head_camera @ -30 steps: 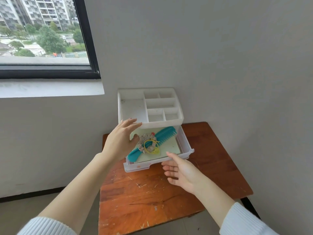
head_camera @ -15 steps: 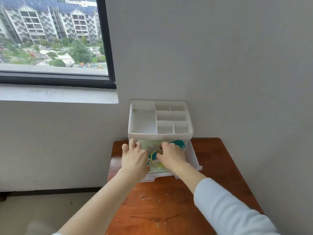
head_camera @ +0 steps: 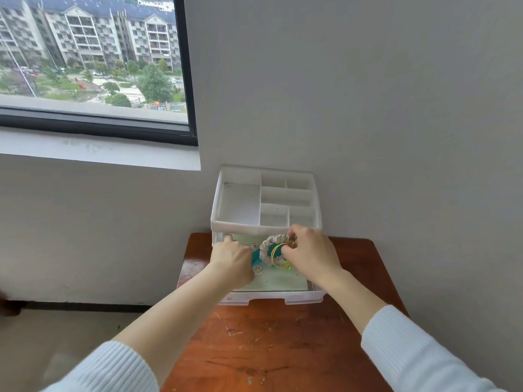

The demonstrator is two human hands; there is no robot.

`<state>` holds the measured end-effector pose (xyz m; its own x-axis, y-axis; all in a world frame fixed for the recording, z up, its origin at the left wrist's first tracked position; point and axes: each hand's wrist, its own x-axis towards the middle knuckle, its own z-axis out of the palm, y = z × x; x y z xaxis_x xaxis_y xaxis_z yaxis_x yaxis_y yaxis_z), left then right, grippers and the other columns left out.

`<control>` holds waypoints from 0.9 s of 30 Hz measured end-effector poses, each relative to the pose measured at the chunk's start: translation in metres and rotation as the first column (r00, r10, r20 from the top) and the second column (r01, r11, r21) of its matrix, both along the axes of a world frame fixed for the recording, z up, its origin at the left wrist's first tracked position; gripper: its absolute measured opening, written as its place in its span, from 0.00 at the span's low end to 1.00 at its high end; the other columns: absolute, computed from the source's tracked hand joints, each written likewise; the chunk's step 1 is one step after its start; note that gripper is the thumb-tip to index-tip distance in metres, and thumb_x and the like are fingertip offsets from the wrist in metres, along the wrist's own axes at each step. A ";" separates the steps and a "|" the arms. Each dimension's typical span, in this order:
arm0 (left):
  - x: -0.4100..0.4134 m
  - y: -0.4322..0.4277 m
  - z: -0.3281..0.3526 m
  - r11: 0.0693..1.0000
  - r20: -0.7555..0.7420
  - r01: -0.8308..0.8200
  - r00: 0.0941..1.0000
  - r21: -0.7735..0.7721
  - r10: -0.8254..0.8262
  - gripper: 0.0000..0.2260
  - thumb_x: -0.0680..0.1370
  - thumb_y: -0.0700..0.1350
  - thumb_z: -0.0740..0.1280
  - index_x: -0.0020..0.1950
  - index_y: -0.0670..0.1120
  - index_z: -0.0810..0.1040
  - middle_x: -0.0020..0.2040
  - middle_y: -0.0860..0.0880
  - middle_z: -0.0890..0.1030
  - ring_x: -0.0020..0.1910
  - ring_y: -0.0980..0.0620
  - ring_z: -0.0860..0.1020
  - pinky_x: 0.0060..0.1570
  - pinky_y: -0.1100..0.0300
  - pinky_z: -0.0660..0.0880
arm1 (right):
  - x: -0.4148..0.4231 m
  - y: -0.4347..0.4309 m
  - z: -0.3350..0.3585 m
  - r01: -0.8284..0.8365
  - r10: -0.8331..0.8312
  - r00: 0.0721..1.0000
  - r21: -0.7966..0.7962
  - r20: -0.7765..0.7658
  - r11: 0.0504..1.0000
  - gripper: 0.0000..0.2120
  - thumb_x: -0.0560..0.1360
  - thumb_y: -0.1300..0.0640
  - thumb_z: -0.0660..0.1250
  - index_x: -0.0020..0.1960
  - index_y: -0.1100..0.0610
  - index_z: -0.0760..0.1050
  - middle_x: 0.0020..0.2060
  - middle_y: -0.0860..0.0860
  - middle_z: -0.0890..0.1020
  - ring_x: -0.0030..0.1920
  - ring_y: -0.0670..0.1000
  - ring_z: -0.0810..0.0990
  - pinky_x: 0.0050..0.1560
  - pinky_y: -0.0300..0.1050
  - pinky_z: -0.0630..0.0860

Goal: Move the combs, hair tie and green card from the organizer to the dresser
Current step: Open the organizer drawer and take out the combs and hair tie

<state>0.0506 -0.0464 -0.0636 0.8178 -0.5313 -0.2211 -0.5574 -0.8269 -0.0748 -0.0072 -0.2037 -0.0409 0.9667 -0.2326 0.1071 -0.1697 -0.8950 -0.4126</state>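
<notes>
A: Where was everything at that pt?

B: All inside the pulled-out drawer (head_camera: 304, 296) of the white organizer (head_camera: 266, 226), which sat at the 12 o'clock end of the wooden table (head_camera: 271, 349), against the wall. The green card (head_camera: 278, 278) lay flat on the drawer floor. A teal comb (head_camera: 257, 257) lay across it, w/ a ruffled hair tie (head_camera: 273, 241) and a yellow elastic ring (head_camera: 278, 254) looped around it. Only one comb showed; couldn't tell if there was another.

A: And the hands?

B: Right hand (head_camera: 311, 254) was at 3 o'clock of the bundle, its fingers (head_camera: 287, 251) pressed together, pinching the hair tie and the yellow ring. Left hand (head_camera: 233, 256) was at 9 o'clock, curled over the comb's end; whether it actually gripped the comb, couldn't tell, the knuckles hid it.

A: So what would've made the step go well?

B: My guess: lift comb and ties as one bundle, since the ties were wrapped on it. Left hand needed to steady the comb so the teeth didn't snag the fabric. Raise it straight up, clear of the tray lip at 12 o'clock, then bring it toward 6 o'clock onto bare table.

A: Risk?

B: The card prob. would slide or lift w/ the comb. Better to take it separately, after.
</notes>
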 end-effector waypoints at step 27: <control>-0.176 0.211 0.053 0.210 -0.621 -0.796 0.581 -0.568 0.526 0.09 0.76 0.48 0.67 0.42 0.49 0.86 0.28 0.50 0.81 0.28 0.57 0.79 0.28 0.67 0.74 | -0.006 0.144 0.060 -0.547 0.562 0.813 0.531 0.152 0.647 0.06 0.65 0.61 0.70 0.33 0.52 0.76 0.29 0.53 0.82 0.27 0.47 0.76 0.31 0.43 0.75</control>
<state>-0.1253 0.1651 -0.0102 0.9355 0.1366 -0.3257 0.3470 -0.5282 0.7750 -0.0130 -0.0596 0.0187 0.9343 0.3380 0.1131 0.2695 -0.4622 -0.8448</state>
